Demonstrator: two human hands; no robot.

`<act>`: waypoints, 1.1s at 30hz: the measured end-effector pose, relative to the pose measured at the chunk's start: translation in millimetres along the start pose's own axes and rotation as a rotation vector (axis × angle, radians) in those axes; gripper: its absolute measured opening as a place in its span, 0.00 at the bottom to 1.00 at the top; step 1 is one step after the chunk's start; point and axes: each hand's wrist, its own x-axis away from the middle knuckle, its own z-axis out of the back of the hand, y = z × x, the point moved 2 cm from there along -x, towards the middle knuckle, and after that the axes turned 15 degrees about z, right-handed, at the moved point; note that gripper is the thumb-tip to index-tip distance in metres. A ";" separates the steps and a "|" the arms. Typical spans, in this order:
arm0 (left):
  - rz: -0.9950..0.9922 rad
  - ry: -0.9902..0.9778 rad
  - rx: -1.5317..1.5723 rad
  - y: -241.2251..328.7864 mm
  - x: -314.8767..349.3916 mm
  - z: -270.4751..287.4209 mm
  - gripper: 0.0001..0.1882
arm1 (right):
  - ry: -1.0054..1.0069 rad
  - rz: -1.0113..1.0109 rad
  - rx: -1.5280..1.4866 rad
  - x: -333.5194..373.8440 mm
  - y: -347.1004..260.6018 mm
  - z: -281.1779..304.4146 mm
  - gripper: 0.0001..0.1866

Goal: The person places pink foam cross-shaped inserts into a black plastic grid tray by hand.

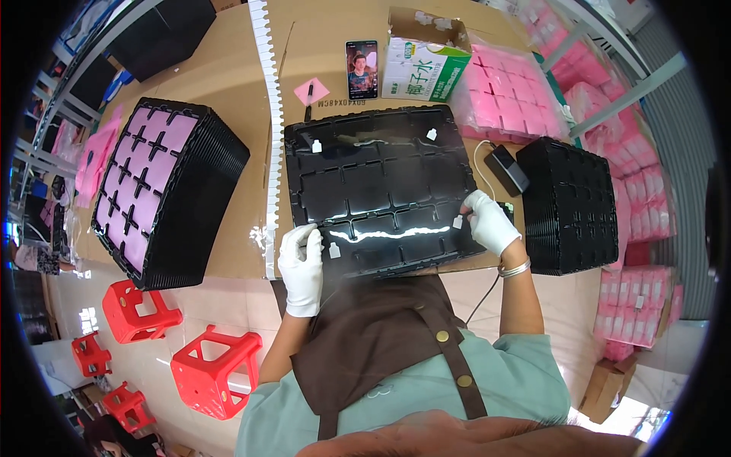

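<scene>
A shiny black plastic tray (pixel 388 179) with moulded compartments lies in front of me, with small white tags near its corners. My right hand (pixel 491 222), in a white glove, is at the tray's right side, its fingertips pinched at one white tag (pixel 458 222). At the near left corner is my white-gloved left hand (pixel 302 266); its fingers are curled together against the tray's edge, and what they hold, if anything, is hidden. Another white tag (pixel 334 250) lies on the tray just right of that hand.
Stacked black trays with pink-purple pieces (pixel 156 167) stand left, another black stack (pixel 571 206) right. Behind are a phone (pixel 362 70), a marker pen (pixel 309 99), an open carton (pixel 426 65) and bagged pink foam (pixel 506 87). A black power bank (pixel 506 171) with a cable lies right.
</scene>
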 end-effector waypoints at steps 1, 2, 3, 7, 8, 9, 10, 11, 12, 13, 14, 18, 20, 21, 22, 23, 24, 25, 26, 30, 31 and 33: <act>-0.037 0.010 -0.060 -0.6 -0.1 0.1 0.08 | 0.008 -0.016 -0.006 -0.4 -1.3 -0.4 0.09; -0.037 0.010 -0.060 0.6 -0.2 -0.8 0.08 | 0.015 -0.031 -0.012 -1.1 -1.6 -0.7 0.08; -0.132 0.044 -0.177 5.1 1.3 -2.8 0.07 | 0.015 -0.031 -0.013 -2.0 -1.3 -1.1 0.08; -0.271 0.105 -0.355 13.6 5.9 -7.7 0.07 | -0.072 -0.046 0.023 -3.9 1.2 -1.0 0.04; -0.290 0.114 -0.387 13.2 6.7 -7.8 0.07 | -0.082 -0.053 0.024 -3.9 0.8 -0.5 0.02; -0.274 0.116 -0.388 12.2 6.6 -8.1 0.07 | -0.082 -0.048 0.022 -5.3 -2.0 0.1 0.02; -0.276 0.121 -0.390 11.8 6.7 -8.2 0.07 | -0.064 -0.092 -0.013 -6.0 -5.8 1.2 0.01; -0.300 0.125 -0.417 11.8 6.9 -8.4 0.07 | -0.048 -0.135 -0.049 -6.5 -7.7 1.0 0.01; -0.325 0.127 -0.445 11.3 7.1 -8.4 0.06 | -0.048 -0.132 -0.051 -6.3 -8.3 -1.0 0.01; -0.329 0.122 -0.446 8.6 6.2 -8.2 0.06 | -0.019 -0.108 0.050 -6.1 -8.8 -2.5 0.01; -0.330 0.126 -0.448 10.7 6.4 -8.6 0.06 | 0.011 -0.085 0.151 -6.0 -9.0 -4.4 0.01; -0.357 0.112 -0.443 16.0 8.6 -11.8 0.07 | 0.039 -0.099 0.279 -2.5 -3.0 -19.1 0.01; -0.326 0.104 -0.436 17.6 9.8 -11.5 0.06 | 0.032 -0.014 0.306 -2.7 -6.1 -18.6 0.01; -0.324 0.105 -0.435 17.2 9.4 -11.1 0.06 | 0.030 -0.013 0.307 -1.3 -5.1 -17.6 0.01; -0.340 0.112 -0.436 16.5 9.0 -10.4 0.06 | -0.003 0.056 0.225 1.2 -4.1 -17.1 0.01; -0.355 0.120 -0.437 15.7 8.5 -9.2 0.07 | -0.036 0.126 0.143 2.6 -3.1 -16.2 0.02; -0.354 0.121 -0.435 14.0 7.6 -9.5 0.07 | -0.038 0.126 0.145 3.8 0.7 -13.1 0.02; -0.384 0.128 -0.453 12.7 6.7 -9.5 0.07 | -0.037 0.198 0.090 4.0 3.2 -10.1 0.03; -0.414 0.136 -0.472 12.2 6.2 -9.8 0.07 | -0.036 0.270 0.034 3.1 5.0 -7.7 0.05; -0.341 0.106 -0.426 18.0 9.3 -12.2 0.07 | 0.280 0.050 -0.199 -47.6 32.3 3.6 0.07; -0.357 0.119 -0.452 16.3 9.5 -11.0 0.07 | 0.326 0.025 -0.190 -70.6 34.5 3.4 0.06; -0.383 0.128 -0.473 14.5 8.6 -10.9 0.06 | 0.400 -0.003 -0.196 -116.0 55.2 -2.3 0.05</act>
